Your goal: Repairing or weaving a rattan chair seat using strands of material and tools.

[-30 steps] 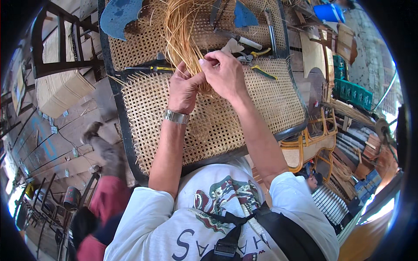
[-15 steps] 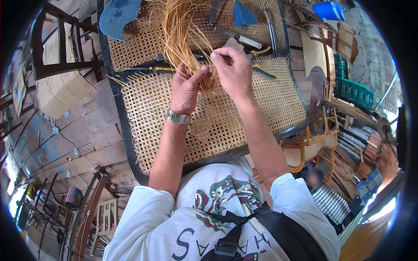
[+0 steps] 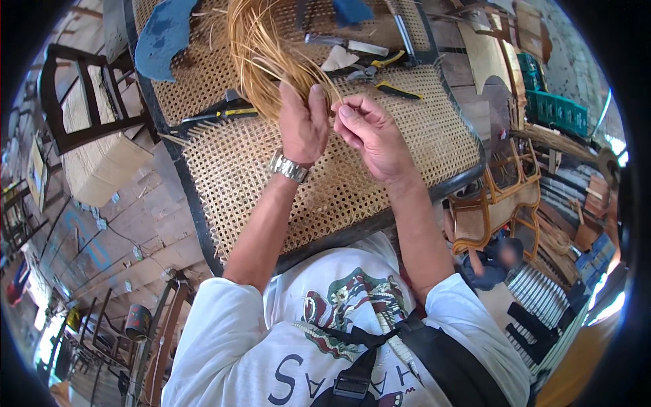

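A loose bundle of tan cane strands [image 3: 252, 54] lies on a framed woven cane panel [image 3: 258, 210] in front of me. My left hand [image 3: 303, 125] is at the bundle's near end, its fingers stretched and thumb apart. Strands pass behind and beside its fingertips, without a grip that I can see. Just right of it, my right hand [image 3: 371, 136] is closed in a pinch on a cane strand [image 3: 331, 83] leading out of the bundle. Both hands are over the woven surface.
Beyond my right hand lie yellow-handled pliers [image 3: 399, 89], a white-handled knife [image 3: 366, 48] and a white scrap [image 3: 339, 59]. A yellow-and-black hand tool [image 3: 230, 114] rests left of the bundle. Chair frames [image 3: 95, 102] stand at left; another person [image 3: 494, 263] is at lower right.
My left hand has loosened from around the bundle and straightened its fingers. My right hand has lowered, drawing the strand nearer. The panel and tools appear shifted up and left in view.
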{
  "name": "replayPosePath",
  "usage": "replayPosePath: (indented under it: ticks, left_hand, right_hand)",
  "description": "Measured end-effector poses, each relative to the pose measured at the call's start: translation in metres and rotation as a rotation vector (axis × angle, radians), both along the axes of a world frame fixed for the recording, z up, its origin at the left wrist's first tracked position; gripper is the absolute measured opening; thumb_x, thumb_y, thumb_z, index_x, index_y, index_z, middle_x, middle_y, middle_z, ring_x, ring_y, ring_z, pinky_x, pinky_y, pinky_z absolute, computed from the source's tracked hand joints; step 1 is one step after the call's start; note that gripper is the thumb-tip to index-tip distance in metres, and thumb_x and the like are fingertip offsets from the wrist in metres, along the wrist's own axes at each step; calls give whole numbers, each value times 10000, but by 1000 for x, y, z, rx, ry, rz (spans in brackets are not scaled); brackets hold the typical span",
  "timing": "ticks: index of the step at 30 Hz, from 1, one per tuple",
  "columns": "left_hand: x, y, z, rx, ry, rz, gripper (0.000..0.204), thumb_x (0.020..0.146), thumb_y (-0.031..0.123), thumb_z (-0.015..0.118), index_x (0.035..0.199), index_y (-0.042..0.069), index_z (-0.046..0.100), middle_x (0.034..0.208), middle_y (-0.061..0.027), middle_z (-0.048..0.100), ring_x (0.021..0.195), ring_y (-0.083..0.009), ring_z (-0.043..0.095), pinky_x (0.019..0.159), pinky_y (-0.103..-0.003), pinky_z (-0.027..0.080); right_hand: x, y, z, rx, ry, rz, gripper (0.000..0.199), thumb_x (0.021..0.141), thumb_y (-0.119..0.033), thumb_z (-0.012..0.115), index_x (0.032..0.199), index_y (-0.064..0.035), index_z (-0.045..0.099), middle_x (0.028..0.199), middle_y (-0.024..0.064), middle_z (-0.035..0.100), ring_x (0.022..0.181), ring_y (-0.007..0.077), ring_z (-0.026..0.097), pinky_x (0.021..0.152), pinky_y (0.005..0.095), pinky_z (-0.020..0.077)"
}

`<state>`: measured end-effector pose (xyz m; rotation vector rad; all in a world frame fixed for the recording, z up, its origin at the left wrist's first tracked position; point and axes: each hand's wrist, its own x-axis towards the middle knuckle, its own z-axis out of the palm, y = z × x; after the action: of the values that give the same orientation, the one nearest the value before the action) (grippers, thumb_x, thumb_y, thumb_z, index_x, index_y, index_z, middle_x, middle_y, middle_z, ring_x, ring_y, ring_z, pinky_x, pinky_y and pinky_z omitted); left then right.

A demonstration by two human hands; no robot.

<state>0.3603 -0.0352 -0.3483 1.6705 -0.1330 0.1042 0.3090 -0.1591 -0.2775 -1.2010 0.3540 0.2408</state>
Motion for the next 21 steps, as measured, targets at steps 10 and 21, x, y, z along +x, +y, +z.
replayPosePath:
  ticks: [10, 21]
  left_hand:
    - [139, 34, -14, 786, 221, -132, 483, 1008, 354, 399, 1298, -25, 322, 714, -230, 674, 590, -381, 660, 445, -446, 514]
    - [148, 66, -7, 810, -53, -32, 717, 883, 462, 657, 1280, -78, 401, 909, -260, 679, 785, -348, 686, 662, -442, 555]
  right_hand:
    - [-121, -108, 51, -164, 194, -227, 85, 966, -100, 576, 996, -39, 627, 709, -35, 509, 595, 30, 418, 518, 175, 310]
    - [-458, -189, -40, -654, 709, -89, 153, 952, -196, 628, 985, -49, 652, 739, -28, 574, 588, 38, 501, 512, 200, 390]
